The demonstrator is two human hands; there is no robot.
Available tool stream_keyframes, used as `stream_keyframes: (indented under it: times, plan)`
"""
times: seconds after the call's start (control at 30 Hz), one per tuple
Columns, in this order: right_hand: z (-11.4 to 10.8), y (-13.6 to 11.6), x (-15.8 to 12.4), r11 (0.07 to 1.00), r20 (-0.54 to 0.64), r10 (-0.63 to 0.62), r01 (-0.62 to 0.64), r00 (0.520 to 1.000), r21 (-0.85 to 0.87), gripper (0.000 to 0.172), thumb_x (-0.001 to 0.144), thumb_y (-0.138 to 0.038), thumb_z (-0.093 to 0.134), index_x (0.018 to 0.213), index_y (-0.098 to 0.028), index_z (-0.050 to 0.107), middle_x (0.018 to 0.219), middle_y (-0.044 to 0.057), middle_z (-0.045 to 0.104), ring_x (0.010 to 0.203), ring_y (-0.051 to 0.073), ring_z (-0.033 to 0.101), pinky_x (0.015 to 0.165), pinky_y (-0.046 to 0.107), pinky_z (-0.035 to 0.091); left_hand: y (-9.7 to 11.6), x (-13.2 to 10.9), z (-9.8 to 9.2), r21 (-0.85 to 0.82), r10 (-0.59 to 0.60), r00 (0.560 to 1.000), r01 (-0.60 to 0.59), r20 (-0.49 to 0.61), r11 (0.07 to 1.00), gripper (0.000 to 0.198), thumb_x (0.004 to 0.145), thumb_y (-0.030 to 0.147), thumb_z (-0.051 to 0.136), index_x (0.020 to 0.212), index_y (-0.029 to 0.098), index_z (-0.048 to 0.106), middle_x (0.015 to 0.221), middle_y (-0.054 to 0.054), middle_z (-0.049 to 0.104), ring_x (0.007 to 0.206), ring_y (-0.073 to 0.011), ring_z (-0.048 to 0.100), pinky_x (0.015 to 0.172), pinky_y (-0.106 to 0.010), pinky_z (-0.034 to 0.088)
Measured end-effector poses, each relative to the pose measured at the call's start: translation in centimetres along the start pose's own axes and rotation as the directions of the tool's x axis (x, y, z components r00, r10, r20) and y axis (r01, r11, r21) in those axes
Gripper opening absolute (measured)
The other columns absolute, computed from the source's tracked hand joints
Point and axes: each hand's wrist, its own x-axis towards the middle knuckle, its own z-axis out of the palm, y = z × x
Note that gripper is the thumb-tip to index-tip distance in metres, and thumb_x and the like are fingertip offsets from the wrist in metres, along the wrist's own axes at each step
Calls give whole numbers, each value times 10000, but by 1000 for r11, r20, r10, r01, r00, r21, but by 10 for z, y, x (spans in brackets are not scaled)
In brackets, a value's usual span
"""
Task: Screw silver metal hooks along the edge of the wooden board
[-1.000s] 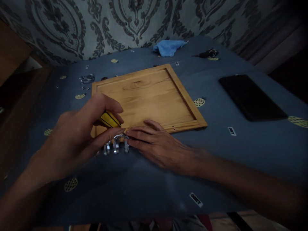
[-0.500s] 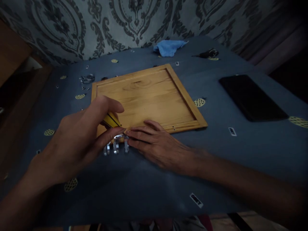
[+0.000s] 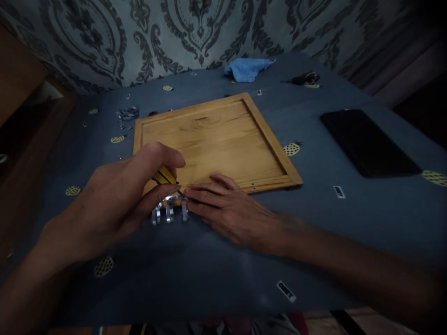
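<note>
A framed wooden panel (image 3: 216,144) lies flat on the table. A shiny metal hook rack (image 3: 170,213) sits along its near edge, hooks pointing toward me. My left hand (image 3: 115,200) is closed round the yellow-and-black handle of a screwdriver (image 3: 164,177). The thin shaft slants down to the right, its tip reaching the rack's right end. My right hand (image 3: 230,209) lies with fingers stretched over the panel's near edge, fingertips beside the screwdriver tip and touching the rack's end. Whether a screw is under the tip is hidden.
A blue cloth (image 3: 247,70) and a dark tool (image 3: 302,78) lie at the back of the table. To the right is a black tablet-like slab (image 3: 368,142). Small metal pieces (image 3: 128,113) lie beyond the panel's left corner. A patterned wall (image 3: 157,42) stands behind.
The screwdriver's handle has tilted slightly, and more of its shaft shows between my left fingertips and the rack. My right hand stays in place. The whole view has shifted a little.
</note>
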Motion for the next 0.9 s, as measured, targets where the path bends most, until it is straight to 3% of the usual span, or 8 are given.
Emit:
stream_keyframes:
  times: [0.13, 0.3, 0.4, 0.53, 0.7, 0.9]
  plan:
    - [2, 1, -1, 1000, -20, -14, 14, 1000, 6, 395, 1083, -181, 401, 1423, -156, 601, 1486, 126, 620, 1430, 239, 500, 1221, 521, 296, -1, -1, -4, 12, -41, 999, 41, -17, 999, 261, 997, 374, 596, 1234, 266, 587, 1042, 34, 717, 783, -125, 717, 643, -204, 568]
    - [4, 2, -1, 1000, -19, -6, 6, 1000, 19, 390, 1076, -187, 434, 1427, -179, 602, 1484, 118, 623, 1441, 225, 488, 1229, 508, 282, -1, -6, -11, -7, -245, 968, 245, -59, 969, 284, 951, 438, 653, 1193, 289, 643, 1087, 0, 733, 859, -190, 743, 733, -318, 610]
    - [3, 2, 0, 1000, -11, -3, 3, 1000, 18, 390, 1074, -183, 437, 1425, -179, 605, 1492, 115, 618, 1438, 227, 492, 1230, 506, 283, -1, -7, -10, 6, -169, 984, 170, -49, 985, 297, 978, 419, 624, 1243, 283, 613, 1079, 11, 735, 887, -175, 751, 728, -284, 601]
    - [4, 2, -1, 1000, -18, -12, 12, 1000, 14, 395, 1084, -185, 404, 1422, -164, 608, 1482, 122, 625, 1433, 241, 498, 1222, 528, 294, 0, -4, -6, 60, -39, 999, 41, -29, 997, 278, 1021, 368, 578, 1275, 253, 575, 951, 55, 728, 717, -97, 710, 569, -173, 522]
    - [5, 3, -1, 1000, -9, -15, 15, 1000, -1, 396, 1086, -195, 413, 1438, -176, 592, 1485, 117, 622, 1441, 237, 489, 1219, 524, 296, -2, -4, -4, 56, -23, 1000, 24, -16, 998, 293, 1017, 361, 595, 1285, 246, 564, 915, 65, 708, 648, -79, 673, 528, -150, 486]
    - [4, 3, 0, 1000, 6, -1, 1, 1000, -1, 390, 1064, -188, 466, 1429, -196, 604, 1471, 121, 633, 1429, 234, 501, 1216, 517, 299, -1, -3, -4, 43, -38, 999, 39, -22, 998, 313, 1007, 344, 616, 1299, 251, 556, 966, 57, 721, 733, -87, 709, 604, -144, 519]
